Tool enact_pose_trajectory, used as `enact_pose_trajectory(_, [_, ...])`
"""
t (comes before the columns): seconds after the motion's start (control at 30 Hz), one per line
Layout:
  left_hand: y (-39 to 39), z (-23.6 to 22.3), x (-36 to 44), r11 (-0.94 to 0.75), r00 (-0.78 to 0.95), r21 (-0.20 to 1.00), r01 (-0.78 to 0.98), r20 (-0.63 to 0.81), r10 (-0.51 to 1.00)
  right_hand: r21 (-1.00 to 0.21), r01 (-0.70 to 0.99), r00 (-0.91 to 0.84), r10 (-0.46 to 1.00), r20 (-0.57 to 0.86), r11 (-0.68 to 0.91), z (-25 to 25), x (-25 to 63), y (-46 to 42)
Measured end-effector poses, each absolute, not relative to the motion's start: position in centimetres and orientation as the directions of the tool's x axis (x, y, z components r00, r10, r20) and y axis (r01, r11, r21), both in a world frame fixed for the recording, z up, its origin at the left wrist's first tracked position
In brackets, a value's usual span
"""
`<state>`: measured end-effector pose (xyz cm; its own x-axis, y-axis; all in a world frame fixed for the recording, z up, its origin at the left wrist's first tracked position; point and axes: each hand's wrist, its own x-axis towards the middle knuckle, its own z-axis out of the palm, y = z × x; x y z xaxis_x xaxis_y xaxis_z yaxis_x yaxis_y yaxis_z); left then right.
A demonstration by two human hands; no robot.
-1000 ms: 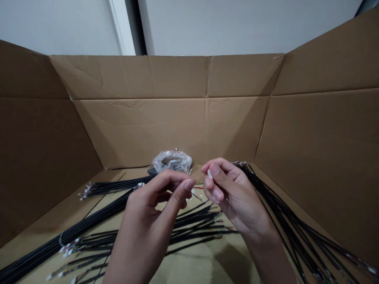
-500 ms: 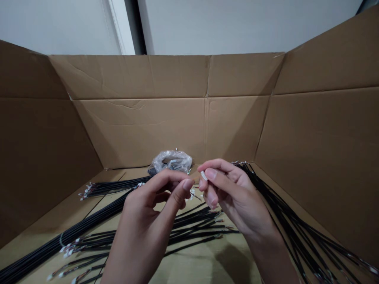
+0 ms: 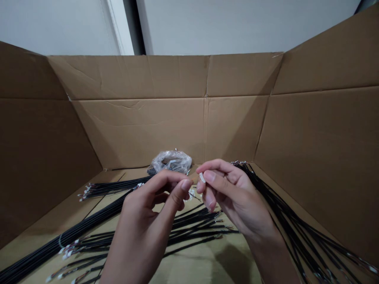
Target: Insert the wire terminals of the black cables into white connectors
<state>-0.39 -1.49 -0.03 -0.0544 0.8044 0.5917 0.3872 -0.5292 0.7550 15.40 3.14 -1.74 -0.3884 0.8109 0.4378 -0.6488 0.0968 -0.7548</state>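
Between the thumb and index finger of my right hand (image 3: 227, 185) is a small white connector housing (image 3: 202, 177), tilted, its narrow side facing left. My left hand (image 3: 160, 209) is closed in a pinch just to the left, its fingertips a small gap from the housing. A thin wire (image 3: 194, 196) shows below the left fingertips; most of it is hidden by the fingers. Under both hands lie black cables (image 3: 192, 227) with stripped, coloured wire ends pointing right. The left ends of several carry white connectors (image 3: 69, 249).
A tied bundle of black cables (image 3: 94, 219) runs along the left, with another bundle (image 3: 115, 187) behind it. More cables (image 3: 284, 213) lie along the right wall. A clear plastic bag (image 3: 171, 161) sits at the back. Tall cardboard walls (image 3: 142, 130) enclose three sides.
The white connector housing and my right fingertips have shifted very slightly left, towards my left fingertips. The housing has turned a little. Cables and bag stay where they were.
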Motion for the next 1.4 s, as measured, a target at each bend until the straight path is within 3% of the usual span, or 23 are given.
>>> enact_pose_trajectory(1.0, [-2.11,-0.11,-0.56,-0.46,-0.056,0.798,0.39,0.519,0.853,-0.794,-0.589,-0.377,0.819,0.433,0.148,-1.82,15.61,3.12])
enact_pose_trajectory(1.4, [-1.74,0.06,-0.64,-0.497,-0.041,0.777,0.386,0.552,0.833,-0.803,-0.574,-0.379,0.817,0.434,0.16,-1.68,15.59,3.09])
